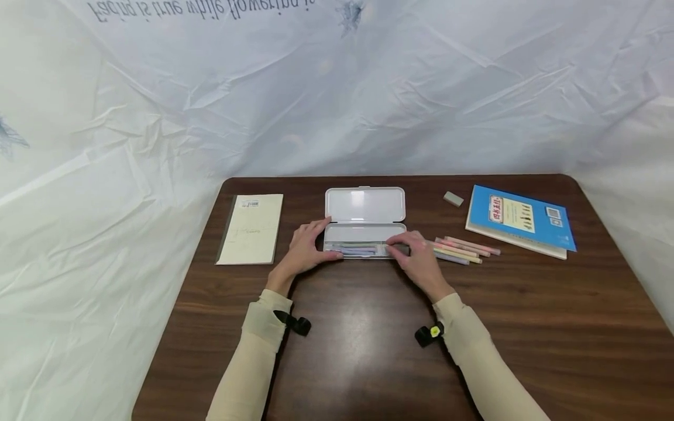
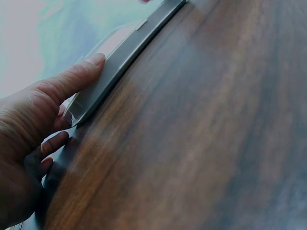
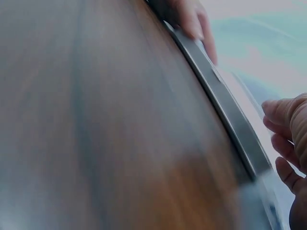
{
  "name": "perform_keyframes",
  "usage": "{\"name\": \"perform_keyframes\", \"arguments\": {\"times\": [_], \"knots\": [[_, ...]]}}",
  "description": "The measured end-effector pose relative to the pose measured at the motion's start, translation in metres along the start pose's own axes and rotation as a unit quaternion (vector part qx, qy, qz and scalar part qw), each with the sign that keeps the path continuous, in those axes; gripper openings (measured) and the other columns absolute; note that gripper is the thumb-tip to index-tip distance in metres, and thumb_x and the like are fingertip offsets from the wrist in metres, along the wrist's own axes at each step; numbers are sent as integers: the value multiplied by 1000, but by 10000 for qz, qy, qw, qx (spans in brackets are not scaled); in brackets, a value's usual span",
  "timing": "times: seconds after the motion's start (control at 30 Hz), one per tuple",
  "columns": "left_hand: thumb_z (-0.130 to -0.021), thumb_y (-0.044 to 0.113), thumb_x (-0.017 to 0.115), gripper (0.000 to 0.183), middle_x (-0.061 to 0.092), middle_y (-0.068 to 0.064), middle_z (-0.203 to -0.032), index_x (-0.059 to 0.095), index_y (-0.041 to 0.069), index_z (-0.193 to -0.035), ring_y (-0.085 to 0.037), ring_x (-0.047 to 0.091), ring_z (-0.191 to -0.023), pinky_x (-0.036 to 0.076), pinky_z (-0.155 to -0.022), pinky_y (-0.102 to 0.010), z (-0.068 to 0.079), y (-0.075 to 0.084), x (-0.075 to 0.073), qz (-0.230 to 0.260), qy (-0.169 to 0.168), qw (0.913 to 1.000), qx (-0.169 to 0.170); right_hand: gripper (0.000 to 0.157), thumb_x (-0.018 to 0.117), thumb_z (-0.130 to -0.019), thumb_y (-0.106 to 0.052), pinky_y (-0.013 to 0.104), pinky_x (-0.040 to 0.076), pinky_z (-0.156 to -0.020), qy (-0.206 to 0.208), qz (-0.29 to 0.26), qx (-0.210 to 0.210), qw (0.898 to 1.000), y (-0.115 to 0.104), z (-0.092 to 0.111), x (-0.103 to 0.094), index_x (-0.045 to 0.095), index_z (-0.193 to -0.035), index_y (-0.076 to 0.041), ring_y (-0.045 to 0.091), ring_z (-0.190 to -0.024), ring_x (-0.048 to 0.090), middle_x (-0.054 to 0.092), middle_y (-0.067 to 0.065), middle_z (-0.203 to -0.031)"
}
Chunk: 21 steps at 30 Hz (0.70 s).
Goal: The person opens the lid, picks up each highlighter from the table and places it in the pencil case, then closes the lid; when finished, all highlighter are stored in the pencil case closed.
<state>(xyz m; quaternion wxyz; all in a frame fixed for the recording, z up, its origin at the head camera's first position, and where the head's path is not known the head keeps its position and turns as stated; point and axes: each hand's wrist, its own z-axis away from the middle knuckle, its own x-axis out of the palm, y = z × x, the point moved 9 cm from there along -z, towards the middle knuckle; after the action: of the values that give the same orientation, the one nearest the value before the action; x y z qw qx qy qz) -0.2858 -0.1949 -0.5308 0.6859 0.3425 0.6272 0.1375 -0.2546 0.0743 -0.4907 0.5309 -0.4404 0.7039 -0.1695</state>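
A white pencil case point(image 1: 363, 229) lies open on the table, its lid point(image 1: 365, 204) laid back behind it. Pale pens point(image 1: 358, 250) lie inside, in the front part. My left hand point(image 1: 304, 248) grips the left end of the case; in the left wrist view its thumb point(image 2: 84, 76) lies along the front side. My right hand point(image 1: 416, 257) is over the right end of the case, fingers loosely bent. In the right wrist view nothing shows between its fingers point(image 3: 283, 146), and they look apart from the case's edge. The right hand covers part of the case in the head view.
Several pastel pens point(image 1: 463, 250) lie just right of the case. A grey eraser point(image 1: 453, 199) sits behind them, and a blue book point(image 1: 526, 219) lies farther right. To the left is a cream notebook point(image 1: 251, 231). A white sheet point(image 1: 337, 117) hangs behind the table's back edge.
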Motion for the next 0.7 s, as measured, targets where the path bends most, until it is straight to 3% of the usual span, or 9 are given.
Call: {"name": "perform_keyframes", "arguments": {"times": [0.1, 0.2, 0.3, 0.53, 0.7], "knots": [[-82, 55, 88, 105, 44, -7, -163, 33, 28, -168, -34, 36, -142, 22, -120, -58, 0, 1, 1, 13, -45, 10000, -35, 13, 83, -92, -9, 42, 51, -84, 326, 197, 197, 9991, 17, 15, -23, 80, -104, -8, 26, -95, 68, 77, 9, -100], [-82, 55, 88, 105, 44, -6, -163, 33, 29, -168, -33, 34, -144, 21, -121, -58, 1, 1, 2, 42, -83, 9999, -90, 16, 86, -87, -4, 26, 48, -91, 781, 343, 187, 9962, 32, 31, -48, 80, -102, -6, 32, -100, 72, 78, 11, -99], [-82, 56, 88, 106, 44, -5, -163, 33, 28, -168, -33, 33, -145, 19, -122, -58, 3, 0, 1, 69, -86, 9999, -123, 19, 88, -84, -1, 18, 42, -92, 1205, 533, 184, 9911, 42, 46, -72, 80, -101, -5, 36, -105, 72, 78, 14, -105], [-81, 54, 88, 107, 45, -9, -162, 33, 26, -168, -35, 35, -143, 19, -122, -58, 3, 3, -2, 49, -67, 10000, -45, 20, 87, -84, 2, 52, 47, -85, 1483, 981, 372, 9834, 61, 73, -111, 77, -101, 0, 39, -101, 65, 76, 19, -104], [-80, 54, 88, 108, 44, -10, -162, 33, 25, -168, -36, 34, -145, 18, -122, -58, 3, 5, -1, 104, -87, 9999, -31, 23, 87, -83, 3, 57, 44, -83, 1565, 1188, 666, 9782, 73, 89, -128, 76, -103, 2, 40, -96, 61, 75, 21, -100]]}}
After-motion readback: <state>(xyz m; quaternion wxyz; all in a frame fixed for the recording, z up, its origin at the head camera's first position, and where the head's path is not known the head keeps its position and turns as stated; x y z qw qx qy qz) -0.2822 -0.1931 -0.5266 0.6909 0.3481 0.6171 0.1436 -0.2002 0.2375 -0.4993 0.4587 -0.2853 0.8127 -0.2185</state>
